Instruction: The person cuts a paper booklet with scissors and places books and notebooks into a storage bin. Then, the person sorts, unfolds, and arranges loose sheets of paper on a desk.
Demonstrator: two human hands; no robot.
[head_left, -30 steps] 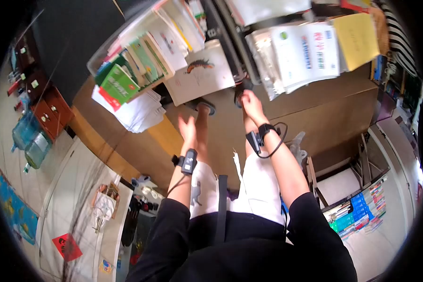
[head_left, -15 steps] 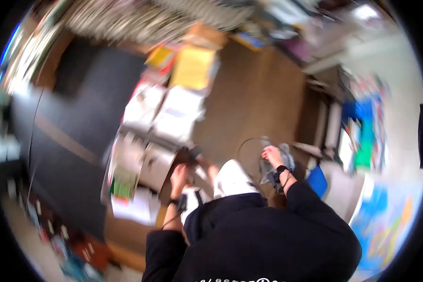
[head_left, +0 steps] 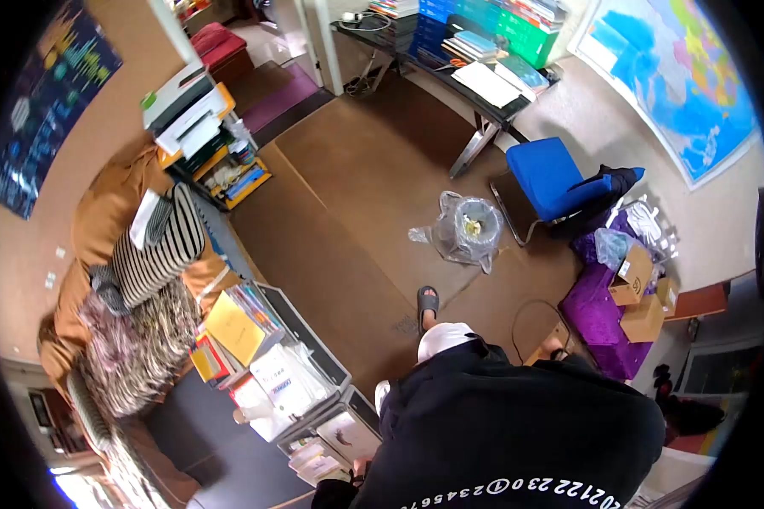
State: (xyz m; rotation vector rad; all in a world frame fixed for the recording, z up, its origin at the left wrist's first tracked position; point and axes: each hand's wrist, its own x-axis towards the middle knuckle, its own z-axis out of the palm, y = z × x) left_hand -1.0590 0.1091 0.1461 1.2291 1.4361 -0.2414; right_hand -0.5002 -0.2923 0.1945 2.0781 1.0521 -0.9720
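Note:
My left hand (head_left: 362, 468) shows only as a small patch beside the low shelf box (head_left: 348, 434), mostly covered by my dark sleeve; its fingers cannot be made out. At the right, my right hand (head_left: 553, 344) is partly hidden by my black top, close to a thin cable loop (head_left: 518, 327); whether it grips anything is unclear. Ahead of my sandalled foot (head_left: 429, 302) stands a waste bin lined with a clear plastic bag (head_left: 460, 246), its edges spread over the rim and some litter inside. Neither hand touches this bin.
A blue chair (head_left: 545, 178) stands beyond the bin, near a black desk (head_left: 433, 64). Purple seating (head_left: 598, 318) with cardboard boxes (head_left: 643, 318) is at the right. Stacked books and papers (head_left: 289, 382) lie at the left, before a sofa (head_left: 115, 204) and a printer shelf (head_left: 233, 182).
The view has swung round to the room and sharpened. My right hand, earlier over crumpled clear plastic, is now apart from the lined bin. Both hands sit lower and are more hidden.

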